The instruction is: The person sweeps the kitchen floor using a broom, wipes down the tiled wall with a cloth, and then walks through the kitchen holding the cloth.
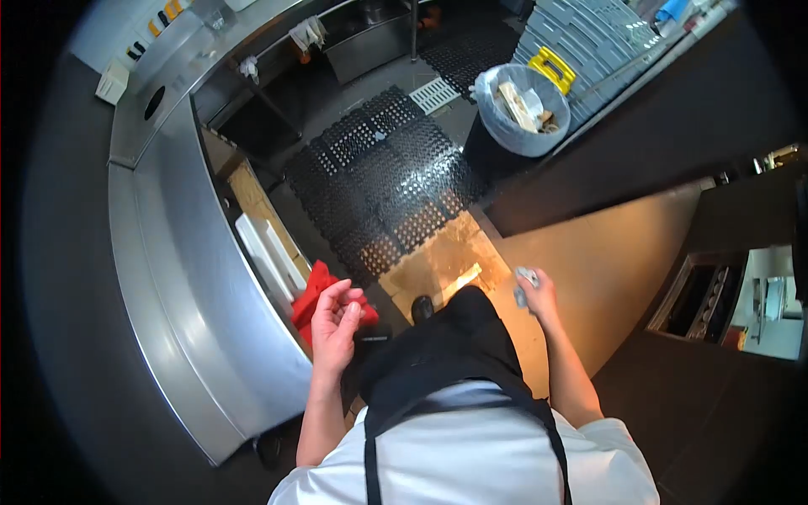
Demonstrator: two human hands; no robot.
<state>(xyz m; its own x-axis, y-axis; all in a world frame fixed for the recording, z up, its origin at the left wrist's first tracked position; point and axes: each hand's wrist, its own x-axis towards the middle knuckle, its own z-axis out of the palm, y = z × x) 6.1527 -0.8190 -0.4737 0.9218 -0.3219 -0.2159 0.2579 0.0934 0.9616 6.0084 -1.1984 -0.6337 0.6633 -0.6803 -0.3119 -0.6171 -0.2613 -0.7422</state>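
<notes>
My right hand (543, 295) is closed around a crumpled grey-white cloth or wad (525, 286), held out over the tan floor. My left hand (337, 324) hangs in front of a red cloth (315, 295) beside the steel counter. Its fingers are loosely curled and apart, with nothing visible in them. The red cloth lies behind that hand, near a white tray-like item (268, 252) under the counter edge. I cannot tell whether the hand touches the cloth.
A curved steel counter (194, 278) runs along the left. Black rubber mats (387, 177) cover the floor ahead. A lined trash bin (522, 126) stands beyond, beside stacked grey racks (581, 50) and a yellow handle (552, 69). A dark partition (623, 151) is at right.
</notes>
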